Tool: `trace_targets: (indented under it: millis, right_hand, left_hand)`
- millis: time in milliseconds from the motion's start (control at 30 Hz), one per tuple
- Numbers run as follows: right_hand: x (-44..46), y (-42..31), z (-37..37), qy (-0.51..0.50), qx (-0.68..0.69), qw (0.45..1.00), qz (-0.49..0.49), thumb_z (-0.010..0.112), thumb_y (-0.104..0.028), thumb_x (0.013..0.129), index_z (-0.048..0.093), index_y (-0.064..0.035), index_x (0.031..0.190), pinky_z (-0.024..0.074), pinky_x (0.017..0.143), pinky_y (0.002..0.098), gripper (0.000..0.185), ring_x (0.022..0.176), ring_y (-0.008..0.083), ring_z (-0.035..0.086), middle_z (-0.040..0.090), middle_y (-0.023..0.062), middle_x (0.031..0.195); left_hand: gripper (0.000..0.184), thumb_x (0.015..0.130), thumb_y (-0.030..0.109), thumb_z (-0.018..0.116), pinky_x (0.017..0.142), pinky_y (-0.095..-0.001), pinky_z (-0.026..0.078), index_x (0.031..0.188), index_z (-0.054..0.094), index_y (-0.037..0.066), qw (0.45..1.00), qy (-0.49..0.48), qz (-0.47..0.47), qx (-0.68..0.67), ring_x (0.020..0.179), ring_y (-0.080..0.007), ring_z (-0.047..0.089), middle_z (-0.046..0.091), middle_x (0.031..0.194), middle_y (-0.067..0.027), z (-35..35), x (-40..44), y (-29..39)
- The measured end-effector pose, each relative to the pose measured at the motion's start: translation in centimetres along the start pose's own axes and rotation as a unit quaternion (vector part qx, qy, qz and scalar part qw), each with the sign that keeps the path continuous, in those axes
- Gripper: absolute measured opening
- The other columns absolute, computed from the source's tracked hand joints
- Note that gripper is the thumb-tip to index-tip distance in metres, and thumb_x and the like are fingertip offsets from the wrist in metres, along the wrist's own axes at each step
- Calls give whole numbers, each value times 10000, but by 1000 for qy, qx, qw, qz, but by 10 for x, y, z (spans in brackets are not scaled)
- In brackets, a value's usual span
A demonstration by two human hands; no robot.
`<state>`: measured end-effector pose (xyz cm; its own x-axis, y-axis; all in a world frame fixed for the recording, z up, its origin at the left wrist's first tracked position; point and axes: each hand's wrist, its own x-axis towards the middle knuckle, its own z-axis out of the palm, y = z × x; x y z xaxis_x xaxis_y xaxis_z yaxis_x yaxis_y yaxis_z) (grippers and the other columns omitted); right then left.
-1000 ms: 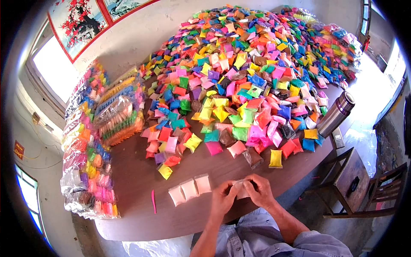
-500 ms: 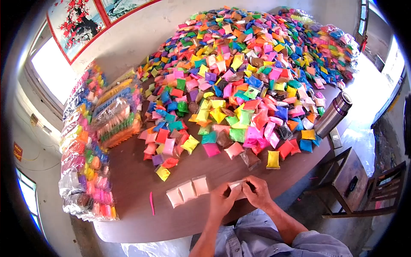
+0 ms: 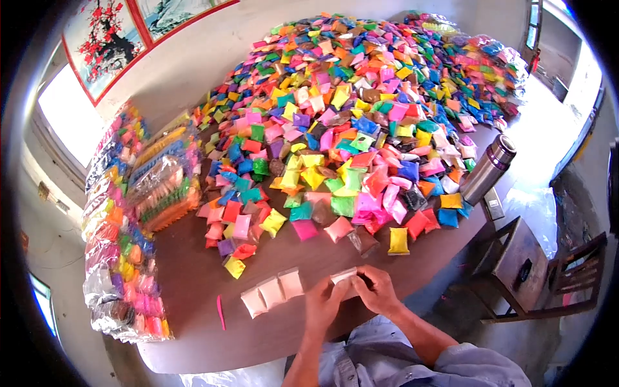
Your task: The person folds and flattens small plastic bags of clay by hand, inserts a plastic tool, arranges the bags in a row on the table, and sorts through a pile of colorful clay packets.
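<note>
Both hands are closed on one small pale packet (image 3: pixel 343 276) above the table's front edge. My left hand (image 3: pixel 324 300) grips its left side, and my right hand (image 3: pixel 376 290) pinches the right side with thumb and fingers. Much of the packet is hidden by the fingers. Just left of my left hand, three pale pink packets (image 3: pixel 272 293) lie in a joined-looking row. Further left is a thin bright pink stick (image 3: pixel 221 313).
A big heap of colourful packets (image 3: pixel 322 122) covers the back of the brown table (image 3: pixel 193 271). Bagged bundles (image 3: pixel 122 258) line the left edge. A steel flask (image 3: pixel 489 169) stands at the right, near a wooden chair (image 3: pixel 525 277) below.
The view has shifted slightly, so the table things appear further left. Both hands keep hold of the packet, and a little more of its top edge shows.
</note>
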<state>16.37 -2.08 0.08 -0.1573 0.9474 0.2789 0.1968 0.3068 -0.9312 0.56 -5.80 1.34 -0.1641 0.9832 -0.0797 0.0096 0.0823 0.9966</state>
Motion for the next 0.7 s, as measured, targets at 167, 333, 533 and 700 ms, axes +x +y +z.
trace_targets:
  millis: [167, 333, 533, 700]
  right_hand:
    - [1, 0, 3, 30, 31, 999, 5, 644, -137, 979, 673, 5, 1041, 482, 623, 309, 158, 696, 138, 589, 646, 95, 804]
    - [5, -11, 3, 24, 10, 999, -33, 647, -143, 978, 654, 2, 1048, 453, 547, 311, 161, 600, 139, 546, 597, 106, 722]
    - [2, -2, 1, 35, -5, 999, -19, 655, -123, 971, 656, 4, 1014, 457, 543, 322, 135, 589, 144, 553, 593, 121, 724]
    - [1, -3, 1, 21, 8, 999, 27, 657, -230, 985, 661, -19, 1017, 521, 615, 383, 213, 701, 300, 689, 680, 158, 805]
  left_hand:
    - [275, 965, 206, 682, 625, -304, 451, 844, 617, -31, 989, 2, 44, 144, 725, -90, 480, 568, 727, -12, 1, 1, 4]
    - [296, 1000, 192, 648, 596, -244, 362, 774, 554, 24, 997, 1, 8, 82, 719, -47, 411, 461, 746, 77, -4, 1, -2]
    - [249, 993, 207, 658, 612, -239, 393, 845, 630, 10, 995, -26, -11, 97, 729, -49, 461, 527, 764, 64, -2, 2, -3]
    - [262, 994, 223, 664, 609, -251, 403, 869, 648, -7, 992, -36, 10, 124, 722, -56, 473, 554, 758, 55, 0, 2, -2]
